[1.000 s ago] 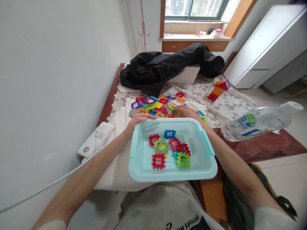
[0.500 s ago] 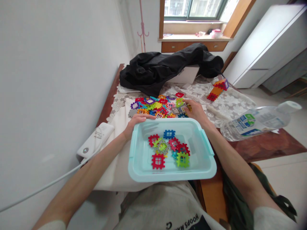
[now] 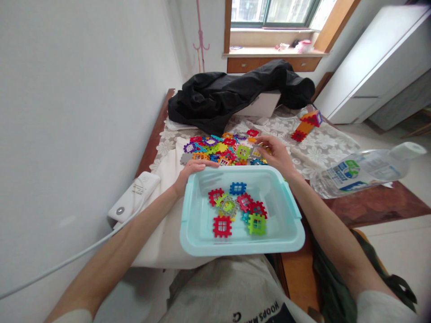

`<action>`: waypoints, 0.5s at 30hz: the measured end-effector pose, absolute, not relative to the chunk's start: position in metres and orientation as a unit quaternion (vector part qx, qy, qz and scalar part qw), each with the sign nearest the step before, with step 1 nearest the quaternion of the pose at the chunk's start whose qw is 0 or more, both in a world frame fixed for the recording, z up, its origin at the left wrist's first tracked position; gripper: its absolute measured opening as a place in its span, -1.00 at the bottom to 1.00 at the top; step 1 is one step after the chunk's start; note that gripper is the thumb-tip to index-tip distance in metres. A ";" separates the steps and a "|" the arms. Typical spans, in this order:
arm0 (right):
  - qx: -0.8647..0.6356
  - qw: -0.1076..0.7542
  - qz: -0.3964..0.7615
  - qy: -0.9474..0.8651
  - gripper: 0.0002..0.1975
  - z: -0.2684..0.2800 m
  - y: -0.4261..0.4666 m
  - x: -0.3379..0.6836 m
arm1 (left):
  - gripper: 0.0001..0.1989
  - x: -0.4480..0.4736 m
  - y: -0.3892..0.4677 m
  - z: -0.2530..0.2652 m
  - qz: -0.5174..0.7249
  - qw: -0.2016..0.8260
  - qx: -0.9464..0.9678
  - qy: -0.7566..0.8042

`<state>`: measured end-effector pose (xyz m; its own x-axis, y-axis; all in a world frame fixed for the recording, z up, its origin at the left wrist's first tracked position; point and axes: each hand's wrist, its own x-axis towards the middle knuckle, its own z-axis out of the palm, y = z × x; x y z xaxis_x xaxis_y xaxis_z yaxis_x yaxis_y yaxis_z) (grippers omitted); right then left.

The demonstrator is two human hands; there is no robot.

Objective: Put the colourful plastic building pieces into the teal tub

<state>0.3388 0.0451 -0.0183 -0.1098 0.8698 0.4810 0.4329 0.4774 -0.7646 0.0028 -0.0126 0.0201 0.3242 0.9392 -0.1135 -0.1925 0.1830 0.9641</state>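
Take the pale turquoise plastic tray [image 3: 242, 248] as your dial: it sits right in front of your shirt [image 3: 215, 287], holding a few notched plastic window squares, among them a red one [image 3: 222, 226] between 7 and 8 o'clock, a lime-green one [image 3: 257, 224] between 4 and 5, and a blue one [image 3: 238, 188] at 12. Just past the far rim, at 12 o'clock, the heap of multicoloured notched plastic pieces [image 3: 222, 147] lies on the cloth-covered surface. Your left hand [image 3: 191, 172] is at 10 o'clock, fingers straight and close together along the rim; the thumb is hidden, so I cannot tell whether it grips. Your right hand [image 3: 278, 152] is at 1 o'clock, fingers curved, with a grey plastic window square [image 3: 256, 151] at their tips; I cannot tell whether they pinch or only touch it. For a clean pick-up, take that square by opposite edges, free its teeth from its neighbours, then lift straight up while your left hand steadies the rim
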 end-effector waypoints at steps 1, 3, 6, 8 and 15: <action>-0.465 0.485 0.220 -0.708 -0.66 -0.019 0.045 0.338 | -0.72 0.003 -0.012 0.020 0.428 0.661 0.475 0.393; -0.464 0.494 0.229 -0.698 -0.68 -0.020 0.045 0.338 | -0.71 0.002 -0.011 0.018 0.428 0.661 0.475 0.392; -0.460 0.486 0.253 -0.699 -0.71 -0.022 0.046 0.340 | -0.70 0.002 -0.011 0.016 0.429 0.662 0.472 0.392; -0.469 0.465 0.254 -0.707 -0.69 -0.021 0.046 0.342 | -0.71 0.002 -0.011 0.016 0.432 0.660 0.473 0.392; -0.429 0.492 0.355 -0.669 -0.59 -0.014 0.045 0.339 | -0.70 0.002 -0.010 0.017 0.434 0.653 0.485 0.388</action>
<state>0.3388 0.0448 -0.0144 -0.1463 0.9238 0.3537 0.2251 0.3793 -0.8975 0.0017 -0.0105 0.0169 0.3230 0.9425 -0.0862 -0.1899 0.1538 0.9697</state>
